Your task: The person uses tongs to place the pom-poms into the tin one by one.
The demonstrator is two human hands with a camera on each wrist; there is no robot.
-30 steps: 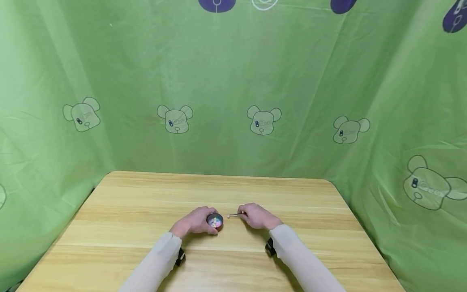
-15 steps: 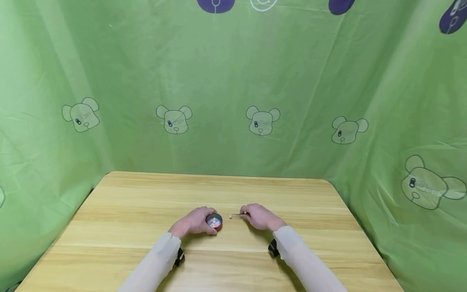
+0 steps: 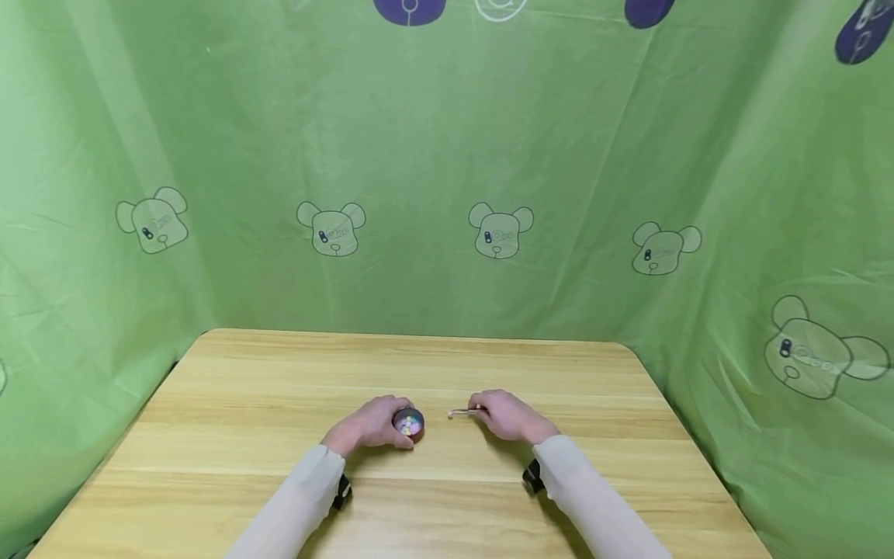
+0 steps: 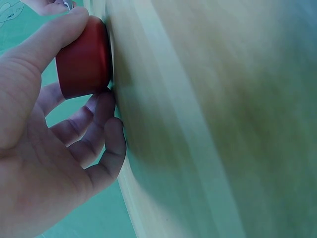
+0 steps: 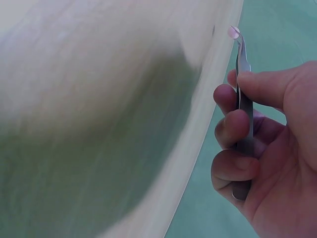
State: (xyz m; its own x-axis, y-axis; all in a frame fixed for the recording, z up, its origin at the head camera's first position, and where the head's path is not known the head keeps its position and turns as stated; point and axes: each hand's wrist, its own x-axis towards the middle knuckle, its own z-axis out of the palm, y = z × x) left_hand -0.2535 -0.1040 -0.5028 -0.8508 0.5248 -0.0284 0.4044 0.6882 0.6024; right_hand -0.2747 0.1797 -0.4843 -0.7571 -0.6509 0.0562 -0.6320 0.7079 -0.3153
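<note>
My left hand (image 3: pixel 373 424) grips a small round red container (image 4: pixel 85 59) on the table, thumb on one side and fingers round the other. Its top is uncovered, and several pastel beads (image 3: pixel 408 425) lie inside. To the right of it, my right hand (image 3: pixel 511 415) holds metal tweezers (image 5: pixel 244 99) between thumb and fingers. The curved tips of the tweezers pinch one pale pink bead (image 5: pixel 234 32). In the head view the tips point left toward the container, with a short gap of table between them.
Both hands are over a light wooden table (image 3: pixel 419 505) with rounded far corners. A green curtain (image 3: pixel 419 287) printed with bear heads hangs behind the table and along both sides. Each wrist wears a dark camera mount.
My right hand has shifted a little to the right with the tweezers and bead, widening the gap to the container. The left hand stays on the container, nearly still.
</note>
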